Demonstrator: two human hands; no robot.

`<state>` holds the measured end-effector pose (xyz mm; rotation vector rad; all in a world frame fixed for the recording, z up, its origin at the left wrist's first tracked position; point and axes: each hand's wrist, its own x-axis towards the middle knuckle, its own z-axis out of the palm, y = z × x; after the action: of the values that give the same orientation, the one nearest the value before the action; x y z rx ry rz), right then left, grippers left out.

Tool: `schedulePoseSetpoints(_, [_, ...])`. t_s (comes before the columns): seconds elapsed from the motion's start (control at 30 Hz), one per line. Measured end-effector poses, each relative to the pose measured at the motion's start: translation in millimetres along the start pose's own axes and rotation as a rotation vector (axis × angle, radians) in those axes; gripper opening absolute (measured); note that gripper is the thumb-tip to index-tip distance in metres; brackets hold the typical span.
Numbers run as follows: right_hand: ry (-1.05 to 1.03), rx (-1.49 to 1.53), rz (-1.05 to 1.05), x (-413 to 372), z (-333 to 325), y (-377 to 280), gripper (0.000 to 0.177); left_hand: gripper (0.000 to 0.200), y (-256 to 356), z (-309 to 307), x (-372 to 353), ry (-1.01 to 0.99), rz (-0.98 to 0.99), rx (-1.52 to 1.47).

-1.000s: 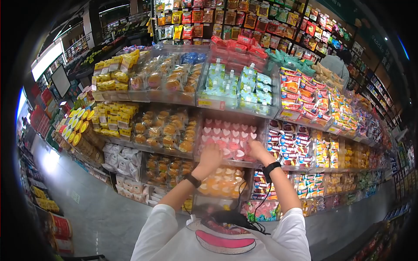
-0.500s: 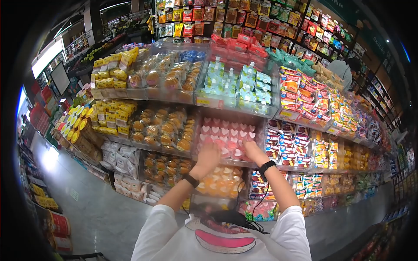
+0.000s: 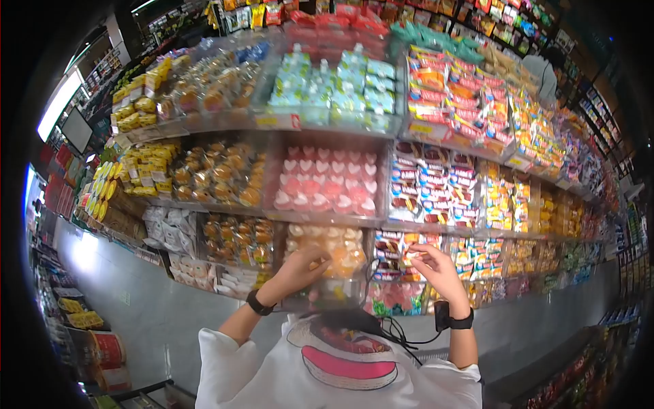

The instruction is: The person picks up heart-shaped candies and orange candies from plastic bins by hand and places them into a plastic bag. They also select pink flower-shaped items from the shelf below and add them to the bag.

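My left hand (image 3: 298, 271) hovers with fingers apart in front of the bin of orange heart-shaped cups (image 3: 325, 249), holding nothing. My right hand (image 3: 436, 268) is raised in front of the lower bin of blue-and-white snack packets (image 3: 390, 253), its fingers spread and nothing between them. Above and between both hands, pink and white heart-shaped cups (image 3: 323, 183) sit in rows in a clear-fronted middle bin. A dark band is on each wrist.
Pouches with spouts (image 3: 334, 85) fill the top bin. Packaged buns (image 3: 221, 170) and yellow packets (image 3: 148, 167) lie to the left, red-and-orange packets (image 3: 453, 88) to the upper right. A person (image 3: 540, 73) is beyond the shelves at the right.
Both hands have drawn back and down from the pink heart cups, and they are farther apart. The view has shifted, so the shelves sit higher and farther left.
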<state>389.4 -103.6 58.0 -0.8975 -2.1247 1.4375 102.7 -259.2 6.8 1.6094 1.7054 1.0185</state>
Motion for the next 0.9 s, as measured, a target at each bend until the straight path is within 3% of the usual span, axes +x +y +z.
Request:
schedulePoseSetpoints(0.07, [-0.037, 0.112, 0.119, -29.6, -18.6, 36.8, 0.022, 0.017, -21.4, 36.2, -17.5, -0.169, -0.206, -0.108])
schedulePoseSetpoints(0.17, [-0.138, 0.102, 0.324, -67.6, -38.4, 97.4, 0.019, 0.024, -101.6, 111.3, -47.7, -0.282, -0.341, -0.167])
schedulePoseSetpoints(0.27, [-0.274, 0.01, 0.411, -90.4, -44.9, 170.2, 0.018, 0.03, -142.0, 168.0, -58.5, -0.585, -0.471, -0.075])
schedulePoseSetpoints(0.37, [-0.349, 0.0, 0.41, -109.6, -36.4, 261.0, 0.025, 0.029, -138.7, 218.3, -49.1, -0.611, -0.5, -0.105])
schedulePoseSetpoints(0.5, [-0.375, -0.176, 0.48, -121.8, -15.6, 352.7, 0.034, 0.04, -187.6, 300.0, -25.4, -0.95, -0.378, 0.249])
schedulePoseSetpoints(0.57, [-0.319, -0.226, 0.487, -126.3, -5.1, 392.4, 0.038, 0.043, -146.5, 316.8, -5.5, -0.776, -0.484, 0.14])
schedulePoseSetpoints(0.6, [-0.268, -0.218, 0.463, -127.7, 2.5, 407.1, 0.039, 0.042, -118.3, 321.5, 14.2, -0.791, -0.536, 0.15])
schedulePoseSetpoints(0.7, [-0.142, -0.149, 0.499, -125.8, 21.2, 403.5, 0.047, 0.031, -134.8, 352.3, 2.3, -0.599, -0.319, 0.127])
schedulePoseSetpoints(0.8, [-0.004, -0.159, 0.534, -132.5, 46.0, 430.3, 0.046, 0.029, -111.2, 376.3, 17.8, -0.638, -0.446, 0.133])
schedulePoseSetpoints(0.9, [0.127, -0.087, 0.57, -135.0, 53.0, 438.9, 0.042, 0.029, -131.7, 412.2, 7.6, -0.611, -0.282, 0.2])
